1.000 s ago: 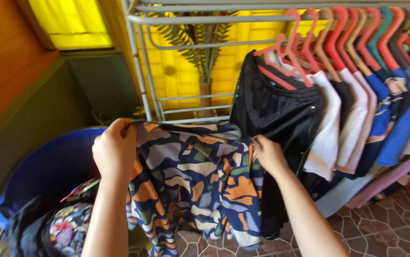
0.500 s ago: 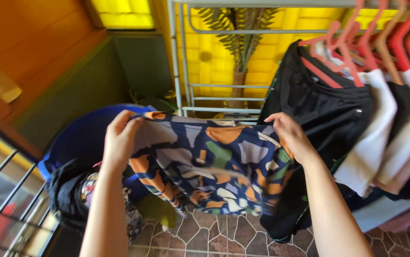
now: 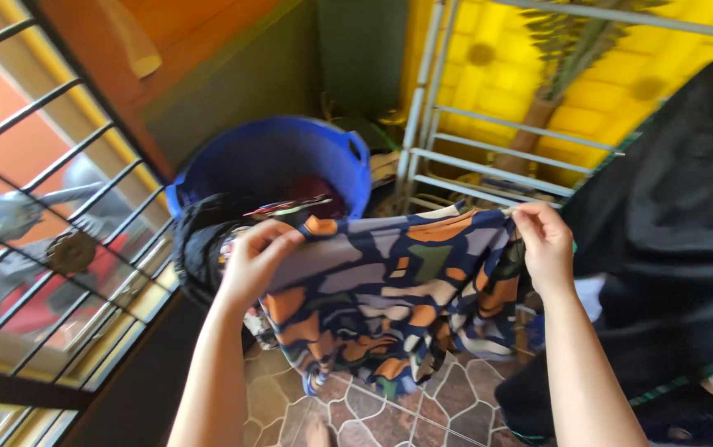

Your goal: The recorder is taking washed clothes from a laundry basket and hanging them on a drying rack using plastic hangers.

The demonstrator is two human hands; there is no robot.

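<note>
Both hands hold a patterned garment stretched out in the air above the tiled floor.

The left hand (image 3: 255,261) pinches one top corner of the navy, orange and cream patterned garment (image 3: 390,290), and the right hand (image 3: 545,247) grips the other, fingers closed on the cloth. The top edge runs sideways between the hands, rising slightly toward the right, and the rest hangs below them toward the tiled floor (image 3: 390,418). Just behind the left hand stands a blue tub (image 3: 278,157) with dark clothes (image 3: 199,236) heaped at its near rim. A black garment (image 3: 671,248) hangs just right of the right hand, and a grey metal rack (image 3: 489,132) stands behind.
</note>
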